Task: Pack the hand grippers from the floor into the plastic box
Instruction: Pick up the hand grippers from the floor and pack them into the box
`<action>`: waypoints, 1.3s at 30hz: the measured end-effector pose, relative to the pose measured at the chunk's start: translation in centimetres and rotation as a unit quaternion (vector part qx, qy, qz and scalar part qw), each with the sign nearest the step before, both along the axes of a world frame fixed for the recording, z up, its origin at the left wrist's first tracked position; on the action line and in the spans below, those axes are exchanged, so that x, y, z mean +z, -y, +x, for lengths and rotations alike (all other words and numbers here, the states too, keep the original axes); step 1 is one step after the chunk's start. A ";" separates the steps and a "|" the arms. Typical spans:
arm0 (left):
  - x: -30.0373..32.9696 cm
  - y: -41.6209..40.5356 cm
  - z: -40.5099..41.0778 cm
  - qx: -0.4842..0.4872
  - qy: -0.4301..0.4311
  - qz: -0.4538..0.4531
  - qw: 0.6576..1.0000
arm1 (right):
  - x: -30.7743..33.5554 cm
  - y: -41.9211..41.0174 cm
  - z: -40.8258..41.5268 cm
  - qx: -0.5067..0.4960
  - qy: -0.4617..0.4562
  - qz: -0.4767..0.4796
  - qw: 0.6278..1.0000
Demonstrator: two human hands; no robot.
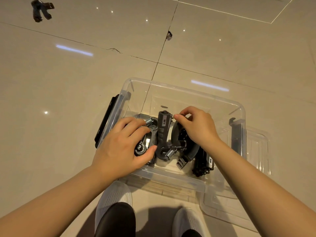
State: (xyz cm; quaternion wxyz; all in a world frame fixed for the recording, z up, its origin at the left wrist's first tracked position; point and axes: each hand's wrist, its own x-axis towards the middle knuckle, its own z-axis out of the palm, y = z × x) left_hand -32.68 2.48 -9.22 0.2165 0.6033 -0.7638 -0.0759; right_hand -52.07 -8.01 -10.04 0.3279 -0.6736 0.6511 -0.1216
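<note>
A clear plastic box (184,90) sits on the tiled floor in front of me, with several black hand grippers with steel springs inside. My left hand (123,144) grips one hand gripper (147,142) at the box's left side, thumb curled under its round dial. A second hand gripper (163,132) stands in the middle of the box. My right hand (196,127) reaches in from the right, its fingertips pinched together beside that gripper's top end. More grippers (203,161) lie under my right wrist. One black hand gripper (41,10) lies far off on the floor, top left.
The box's clear lid (256,168) lies under and to the right of the box. Black latches (106,122) hang on the box's sides. My white shoes (112,199) stand just below the box. A chipped tile corner (169,35) marks the floor beyond.
</note>
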 end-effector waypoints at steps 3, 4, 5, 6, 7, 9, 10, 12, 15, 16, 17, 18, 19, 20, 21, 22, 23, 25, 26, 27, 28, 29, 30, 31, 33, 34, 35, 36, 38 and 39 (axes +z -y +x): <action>0.0 0.0 0.0 -0.001 0.001 0.007 1.000 | -1.7 0.2 -0.1 -0.001 -0.079 -0.002 0.997; 0.0 0.0 0.0 -0.001 0.002 0.009 1.000 | -2.2 0.2 -0.3 0.006 -0.115 -0.015 0.993; 0.0 -0.1 0.0 -0.001 0.001 0.011 1.000 | -2.5 0.1 -0.6 0.019 -0.157 -0.035 0.987; 0.0 -0.1 0.0 0.000 0.000 0.012 1.000 | -2.7 0.0 -0.9 0.037 -0.202 -0.063 0.977; 0.0 -0.1 0.0 0.000 0.000 0.012 1.000 | -2.7 -0.2 -1.2 0.067 -0.239 -0.093 0.964; 0.0 -0.1 0.0 0.002 0.001 0.014 1.000 | -2.7 -0.7 -1.5 0.171 -0.258 -0.121 0.943; 0.0 -0.1 0.0 0.003 0.002 0.015 1.000 | -2.7 -1.1 -1.4 0.234 -0.248 -0.110 0.934; 0.1 -0.1 -0.1 0.003 0.001 0.016 1.000 | -2.7 -1.6 -0.9 0.315 -0.242 -0.058 0.916; 0.1 -0.1 0.0 0.004 -0.001 0.023 1.000 | -2.9 -1.7 -0.8 0.309 -0.258 -0.048 0.914; 0.0 -0.1 0.0 0.004 -0.002 0.024 1.000 | -2.9 -1.7 -0.9 0.304 -0.262 -0.059 0.914; 0.0 -0.1 0.0 0.005 -0.003 0.023 1.000 | -2.9 -1.7 -1.1 0.303 -0.264 -0.069 0.913; 0.0 -0.1 0.1 0.005 -0.004 0.020 1.000 | -3.0 -1.8 -1.2 0.302 -0.262 -0.074 0.914; -0.1 -0.1 0.1 0.005 -0.005 0.018 1.000 | -3.1 -1.8 -1.4 0.300 -0.256 -0.071 0.916; -0.1 -0.1 0.1 0.004 -0.006 0.017 1.000 | -3.1 -1.8 -1.5 0.297 -0.251 -0.065 0.919; -0.1 -0.1 0.0 0.004 -0.005 0.017 1.000 | -3.2 -1.9 -1.6 0.294 -0.248 -0.059 0.921; -0.1 -0.1 0.0 0.005 -0.005 0.017 1.000 | -3.3 -1.9 -1.6 0.293 -0.246 -0.053 0.922; -0.2 -0.1 0.0 0.006 -0.006 0.018 1.000 | -3.2 -1.9 -1.6 0.293 -0.245 -0.048 0.923; -0.1 0.0 0.0 0.006 -0.019 0.016 1.000 | -2.6 -2.1 -1.4 0.293 -0.230 -0.043 0.927; -0.1 0.0 0.1 0.005 -0.034 0.008 0.999 | -1.9 -2.2 -1.3 0.293 -0.202 -0.040 0.934; 0.0 0.0 0.1 0.008 -0.058 -0.006 0.998 | -1.1 -2.4 -1.0 0.298 -0.153 -0.031 0.942; 0.2 -0.1 0.2 0.015 -0.087 -0.026 0.996 | -0.1 -2.8 -0.5 0.312 -0.085 -0.011 0.946; 0.3 -0.2 0.2 0.026 -0.121 -0.052 0.991 | 1.0 -3.3 0.2 0.329 -0.007 0.018 0.944; 0.4 -0.2 0.3 0.036 -0.154 -0.083 0.984 | 2.0 -3.8 1.1 0.346 0.064 0.045 0.935; 0.4 -0.4 0.3 0.037 -0.183 -0.111 0.976 | 2.7 -4.3 1.9 0.363 0.117 0.050 0.923; 0.6 -0.5 0.3 0.027 -0.227 -0.143 0.963 | 3.2 -4.6 3.1 0.380 0.175 0.003 0.908; 0.8 -0.5 0.3 0.023 -0.245 -0.146 0.958 | 3.2 -4.6 3.4 0.377 0.194 -0.016 0.905; 1.1 -0.4 0.3 0.021 -0.255 -0.144 0.956 | 3.1 -4.5 3.5 0.373 0.207 -0.027 0.904; 1.4 -0.1 0.3 0.017 -0.249 -0.141 0.958 | 3.1 -4.4 3.4 0.373 0.210 -0.035 0.903; 1.8 0.2 0.9 0.004 -0.189 -0.119 0.975 | 2.7 -4.3 3.3 0.381 0.184 -0.064 0.904; 1.8 0.2 1.4 -0.001 -0.158 -0.096 0.983 | 2.5 -4.2 3.2 0.389 0.157 -0.102 0.902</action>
